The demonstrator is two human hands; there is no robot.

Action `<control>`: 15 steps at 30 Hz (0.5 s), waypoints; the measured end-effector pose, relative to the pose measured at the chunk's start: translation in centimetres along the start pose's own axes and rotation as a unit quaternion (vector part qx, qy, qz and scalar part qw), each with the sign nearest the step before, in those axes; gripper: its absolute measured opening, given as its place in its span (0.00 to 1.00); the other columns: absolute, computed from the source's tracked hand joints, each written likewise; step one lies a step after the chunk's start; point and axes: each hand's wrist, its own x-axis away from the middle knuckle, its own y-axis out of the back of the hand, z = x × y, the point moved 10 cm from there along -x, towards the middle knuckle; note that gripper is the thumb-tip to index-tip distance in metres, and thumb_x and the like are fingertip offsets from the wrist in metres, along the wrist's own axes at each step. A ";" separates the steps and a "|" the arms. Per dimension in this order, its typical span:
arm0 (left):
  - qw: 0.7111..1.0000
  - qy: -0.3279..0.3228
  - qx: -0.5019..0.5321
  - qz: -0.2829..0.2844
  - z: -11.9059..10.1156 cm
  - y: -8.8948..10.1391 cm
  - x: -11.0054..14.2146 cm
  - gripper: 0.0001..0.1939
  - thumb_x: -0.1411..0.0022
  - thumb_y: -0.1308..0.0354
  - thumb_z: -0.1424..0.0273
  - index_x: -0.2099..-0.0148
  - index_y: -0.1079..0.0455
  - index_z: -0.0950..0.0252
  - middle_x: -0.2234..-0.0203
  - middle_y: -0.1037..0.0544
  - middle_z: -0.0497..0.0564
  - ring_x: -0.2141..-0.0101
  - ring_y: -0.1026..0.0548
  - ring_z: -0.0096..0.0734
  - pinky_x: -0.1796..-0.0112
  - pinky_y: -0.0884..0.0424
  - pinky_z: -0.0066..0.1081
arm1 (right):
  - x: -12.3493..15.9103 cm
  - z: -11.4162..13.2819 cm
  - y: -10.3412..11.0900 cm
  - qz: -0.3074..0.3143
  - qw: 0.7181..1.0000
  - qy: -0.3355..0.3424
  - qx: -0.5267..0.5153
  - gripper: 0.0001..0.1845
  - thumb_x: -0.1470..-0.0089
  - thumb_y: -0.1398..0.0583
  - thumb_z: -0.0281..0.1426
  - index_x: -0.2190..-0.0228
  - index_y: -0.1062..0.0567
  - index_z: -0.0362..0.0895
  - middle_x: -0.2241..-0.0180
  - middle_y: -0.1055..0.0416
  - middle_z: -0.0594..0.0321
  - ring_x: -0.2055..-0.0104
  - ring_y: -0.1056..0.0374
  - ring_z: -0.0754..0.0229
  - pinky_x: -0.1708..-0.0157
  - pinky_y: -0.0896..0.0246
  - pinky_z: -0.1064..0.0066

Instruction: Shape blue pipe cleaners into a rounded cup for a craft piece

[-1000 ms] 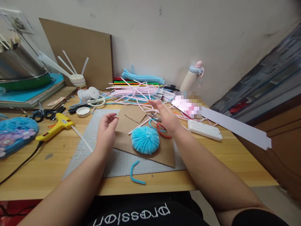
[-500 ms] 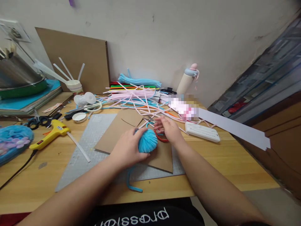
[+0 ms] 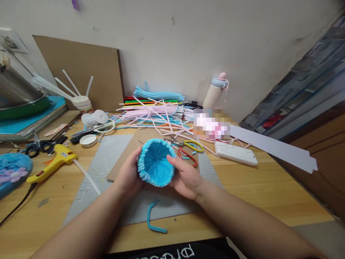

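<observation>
A blue fuzzy cup made of pipe cleaners (image 3: 157, 163) is held up over the work surface, its hollow inside turned toward me. My left hand (image 3: 130, 169) grips its left side, with the fingers mostly hidden behind it. On the other side, my right hand (image 3: 187, 176) has its thumb over the rim and its fingers around the outside. Just beyond my right hand lie pliers (image 3: 187, 151) with one red and one yellow handle, beside short blue pieces. Under the cup are a cardboard sheet (image 3: 121, 156) and a grey cutting mat (image 3: 107, 144). Nearer me rests a bent blue pipe cleaner (image 3: 149, 217).
At the left lie a yellow hot glue gun (image 3: 55, 162), black scissors (image 3: 40, 146) and a blue bag with flowers (image 3: 13, 172). Pink, blue and other pipe cleaners (image 3: 153, 111) pile up by the wall. A bottle (image 3: 214, 91) and a white box (image 3: 235, 153) are at the right.
The cup has been turned so its opening faces me. My right hand has left the pliers, which now lie on the cardboard, and has taken hold of the cup's right side.
</observation>
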 end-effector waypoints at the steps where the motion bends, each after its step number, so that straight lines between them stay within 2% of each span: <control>1: 0.998 -0.043 -0.035 -0.026 -0.6 0.7 -0.1 0.24 0.44 0.49 0.51 0.55 0.29 0.64 0.60 0.21 0.57 0.56 0.25 0.51 0.56 0.29 0.47 | 0.0 -0.5 0.1 -0.010 1.000 -0.012 -0.013 0.24 0.45 0.43 0.43 0.48 0.34 0.49 0.57 0.25 0.58 0.56 0.27 0.53 0.61 0.31 0.57; 3: 0.977 -0.149 -0.134 -0.070 -2.5 1.7 0.2 0.26 0.44 0.47 0.51 0.51 0.31 0.63 0.55 0.23 0.56 0.53 0.27 0.49 0.54 0.31 0.44 | 0.0 -0.8 0.5 -0.038 0.999 -0.010 -0.022 0.23 0.46 0.42 0.41 0.49 0.34 0.48 0.57 0.25 0.58 0.57 0.27 0.53 0.61 0.31 0.57; 5: 0.940 -0.209 -0.253 -0.092 -3.6 2.1 0.7 0.27 0.45 0.44 0.52 0.48 0.33 0.63 0.53 0.25 0.56 0.55 0.27 0.47 0.56 0.31 0.41 | 0.1 -0.1 0.8 -0.061 0.998 0.031 -0.005 0.23 0.48 0.40 0.40 0.51 0.33 0.48 0.55 0.26 0.59 0.56 0.28 0.54 0.59 0.31 0.57; 8: 0.883 -0.226 -0.404 -0.079 -3.7 1.5 1.1 0.20 0.44 0.42 0.58 0.51 0.29 0.61 0.62 0.21 0.53 0.64 0.25 0.44 0.61 0.31 0.38 | 0.5 1.2 1.1 -0.085 0.989 0.112 0.046 0.27 0.51 0.36 0.36 0.49 0.35 0.49 0.52 0.28 0.60 0.53 0.30 0.55 0.53 0.33 0.59; 10: 0.864 -0.239 -0.438 -0.067 -3.8 1.0 1.3 0.15 0.41 0.45 0.59 0.56 0.26 0.60 0.68 0.21 0.51 0.66 0.25 0.43 0.62 0.32 0.36 | 0.7 1.5 1.7 -0.110 0.982 0.141 0.068 0.30 0.51 0.36 0.35 0.47 0.36 0.50 0.52 0.28 0.61 0.52 0.31 0.55 0.51 0.34 0.60; 12: 0.872 -0.241 -0.420 -0.067 -3.8 1.1 1.4 0.15 0.39 0.48 0.59 0.58 0.25 0.59 0.69 0.21 0.51 0.66 0.25 0.43 0.63 0.32 0.35 | 0.7 1.7 2.4 -0.131 0.978 0.150 0.065 0.28 0.50 0.37 0.35 0.47 0.35 0.50 0.53 0.27 0.62 0.52 0.31 0.55 0.52 0.34 0.60; 15: 0.915 -0.199 -0.346 -0.057 -2.9 1.7 0.8 0.17 0.39 0.49 0.56 0.59 0.24 0.61 0.74 0.22 0.50 0.69 0.25 0.42 0.68 0.31 0.33 | 0.2 1.5 3.2 -0.141 0.982 0.122 0.031 0.21 0.52 0.37 0.34 0.54 0.30 0.47 0.59 0.24 0.61 0.55 0.29 0.52 0.56 0.31 0.58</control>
